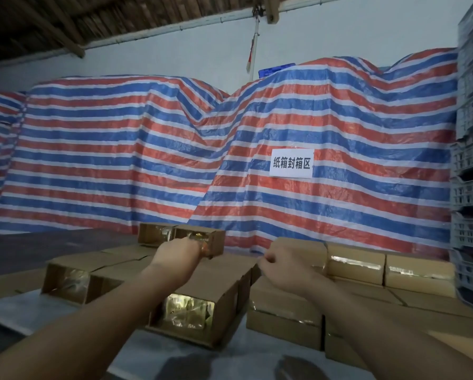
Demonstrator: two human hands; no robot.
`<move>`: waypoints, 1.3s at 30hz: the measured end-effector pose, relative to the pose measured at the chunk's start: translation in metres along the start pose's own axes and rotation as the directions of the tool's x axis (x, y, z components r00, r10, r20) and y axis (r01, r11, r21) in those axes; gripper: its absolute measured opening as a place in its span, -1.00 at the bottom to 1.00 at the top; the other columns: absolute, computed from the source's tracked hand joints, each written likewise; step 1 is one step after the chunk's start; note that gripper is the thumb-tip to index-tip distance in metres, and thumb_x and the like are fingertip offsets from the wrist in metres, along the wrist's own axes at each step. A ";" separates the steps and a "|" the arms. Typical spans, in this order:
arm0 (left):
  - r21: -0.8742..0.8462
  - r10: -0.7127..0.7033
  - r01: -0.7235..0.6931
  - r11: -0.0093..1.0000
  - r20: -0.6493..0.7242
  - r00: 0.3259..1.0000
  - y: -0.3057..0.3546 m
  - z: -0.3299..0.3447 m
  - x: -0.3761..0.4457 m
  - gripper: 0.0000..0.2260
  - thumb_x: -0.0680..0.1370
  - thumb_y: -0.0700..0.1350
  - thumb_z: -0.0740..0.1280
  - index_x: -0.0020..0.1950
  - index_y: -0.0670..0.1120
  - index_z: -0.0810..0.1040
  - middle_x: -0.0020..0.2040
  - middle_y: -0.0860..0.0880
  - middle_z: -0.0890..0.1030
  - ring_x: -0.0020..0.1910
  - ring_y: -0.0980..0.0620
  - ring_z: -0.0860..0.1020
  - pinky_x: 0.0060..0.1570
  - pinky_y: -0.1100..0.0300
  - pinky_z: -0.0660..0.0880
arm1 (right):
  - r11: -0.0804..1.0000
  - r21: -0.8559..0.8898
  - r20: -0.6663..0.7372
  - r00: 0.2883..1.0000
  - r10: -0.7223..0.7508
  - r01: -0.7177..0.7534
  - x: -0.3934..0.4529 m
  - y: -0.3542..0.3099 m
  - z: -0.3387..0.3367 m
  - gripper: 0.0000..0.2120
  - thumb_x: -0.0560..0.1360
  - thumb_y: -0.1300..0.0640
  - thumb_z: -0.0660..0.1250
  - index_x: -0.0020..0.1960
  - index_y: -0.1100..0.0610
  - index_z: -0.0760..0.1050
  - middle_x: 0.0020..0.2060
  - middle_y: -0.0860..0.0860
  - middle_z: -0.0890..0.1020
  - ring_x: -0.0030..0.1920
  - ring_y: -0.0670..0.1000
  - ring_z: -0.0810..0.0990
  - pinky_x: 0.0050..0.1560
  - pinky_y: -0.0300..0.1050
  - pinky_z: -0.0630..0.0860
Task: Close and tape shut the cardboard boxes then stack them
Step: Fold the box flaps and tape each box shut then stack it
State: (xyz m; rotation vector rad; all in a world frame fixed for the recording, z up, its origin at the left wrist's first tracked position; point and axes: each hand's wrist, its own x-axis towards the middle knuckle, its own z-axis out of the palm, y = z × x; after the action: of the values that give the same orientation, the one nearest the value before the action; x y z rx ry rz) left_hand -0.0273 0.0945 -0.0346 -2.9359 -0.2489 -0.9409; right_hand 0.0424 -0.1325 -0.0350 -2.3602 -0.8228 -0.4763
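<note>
Below your wrists sits an unsealed box [194, 305]. Your left hand [179, 252] curls round what looks like a tape roll [203, 244]; your right hand [283, 263] pinches something small, likely the tape end. Keep the strip taut and centred. Beyond your right hand, sealed boxes [356, 263] wait.

Boxes [216, 286]: plain brown cardboard, open ends showing glossy gold contents.
Tape [356, 261] on sealed boxes: clear, shiny.
Tarp [120, 165]: horizontal red, blue and white stripes.
Sign [291, 163]: white with black characters.
Crates [470, 187]: pale grey lattice.
Wall [175, 56]: flat off-white.
Tabletop [24, 311]: light grey.
Ceiling [51, 17]: dark brown slats.
</note>
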 end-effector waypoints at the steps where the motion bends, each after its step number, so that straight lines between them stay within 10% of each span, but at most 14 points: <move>1: -0.004 -0.006 0.006 1.000 -0.027 1.000 -0.006 0.002 0.008 -0.83 0.67 -0.07 0.19 0.08 -0.01 0.58 -0.14 0.04 0.58 -0.16 0.06 0.61 -0.08 0.15 0.59 | 1.000 -0.006 0.017 1.000 0.005 -0.005 0.011 -0.002 0.005 -0.76 0.64 0.06 0.26 -0.19 0.05 0.52 -0.28 0.03 0.59 -0.23 0.00 0.62 -0.15 -0.10 0.59; 5: 0.012 0.022 -0.021 1.000 -0.146 0.989 -0.025 0.023 0.048 -0.67 0.69 0.05 0.09 -0.20 0.03 0.48 -0.26 0.06 0.55 -0.28 0.12 0.57 -0.12 0.16 0.59 | 0.999 -0.034 0.028 0.999 -0.019 0.020 0.077 -0.004 0.037 -0.86 0.63 -0.01 0.27 -0.10 -0.05 0.50 -0.19 -0.04 0.60 -0.18 -0.08 0.60 -0.23 -0.23 0.49; 11: 0.051 0.028 -0.023 0.998 -0.087 0.996 -0.063 0.072 0.132 -0.86 0.65 -0.01 0.21 0.19 0.01 0.44 0.04 0.02 0.54 -0.02 0.07 0.54 0.09 0.11 0.54 | 0.996 -0.079 0.105 0.994 -0.033 0.041 0.199 0.007 0.100 -0.95 0.57 -0.03 0.31 -0.04 -0.11 0.44 -0.10 -0.09 0.59 -0.10 -0.09 0.58 -0.09 -0.15 0.58; 25: 0.134 -0.037 0.029 0.991 0.056 0.998 -0.099 0.206 0.270 -0.56 0.58 0.03 0.29 0.43 -0.01 0.28 0.31 -0.09 0.46 0.26 -0.10 0.47 0.23 -0.07 0.46 | 0.934 -0.356 0.121 0.993 0.005 0.039 0.373 0.063 0.191 -0.34 0.57 -0.15 0.26 0.57 0.05 0.16 0.42 0.13 0.37 0.36 0.19 0.41 0.36 0.17 0.44; 32: 0.282 -0.022 -0.037 0.959 0.202 0.979 -0.106 0.219 0.274 -0.58 0.59 0.04 0.29 0.44 0.03 0.38 0.54 -0.14 0.21 0.52 -0.19 0.19 0.45 -0.23 0.21 | 0.958 -0.287 0.030 0.999 0.042 -0.031 0.375 0.070 0.211 -0.82 0.63 0.02 0.19 0.11 0.05 0.52 -0.05 0.04 0.59 -0.13 0.00 0.57 -0.24 -0.15 0.44; 39: 0.251 -0.060 0.021 0.968 0.147 0.987 -0.114 0.195 0.275 -0.61 0.61 0.08 0.23 0.43 0.06 0.37 0.60 -0.16 0.00 0.56 -0.24 0.03 0.47 -0.26 0.13 | 0.991 -0.137 -0.210 0.978 -0.019 -0.010 0.354 0.044 0.180 -0.80 0.63 0.05 0.18 -0.03 0.11 0.53 -0.17 0.06 0.57 -0.17 0.04 0.56 -0.23 -0.12 0.46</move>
State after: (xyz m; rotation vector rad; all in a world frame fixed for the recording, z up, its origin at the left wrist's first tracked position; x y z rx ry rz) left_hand 0.2861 0.2634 -0.0342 -2.7794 -0.4035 -0.6342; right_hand 0.3595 0.1103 -0.0134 -2.3799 -0.7167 -0.7926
